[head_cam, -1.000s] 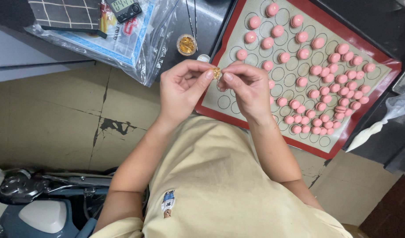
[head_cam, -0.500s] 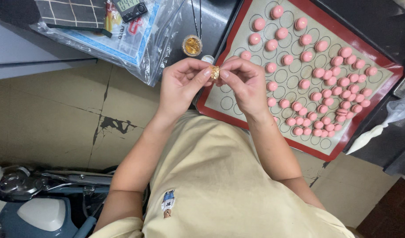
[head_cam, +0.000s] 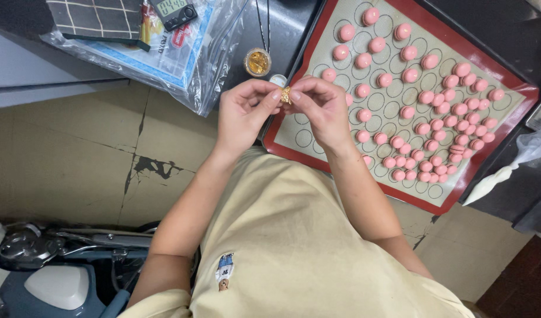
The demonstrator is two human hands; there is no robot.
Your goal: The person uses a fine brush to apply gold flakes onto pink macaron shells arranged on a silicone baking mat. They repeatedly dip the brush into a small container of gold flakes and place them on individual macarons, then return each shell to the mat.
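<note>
Both my hands meet over the near corner of a red-edged baking mat. My left hand and my right hand pinch a small crumpled piece of gold foil between their fingertips. Several pink round shells lie on the mat's printed circles, crowded toward the right side. A small open jar of gold flakes stands on the dark counter just beyond my left hand, with its lid next to it.
A clear plastic bag with papers, a checked cloth and a small digital timer lies at the upper left. A white piping bag rests at the right. A cracked beige floor and a grey-blue machine show below.
My hands stay together on the gold foil, with only small finger shifts. The view has drifted slightly.
</note>
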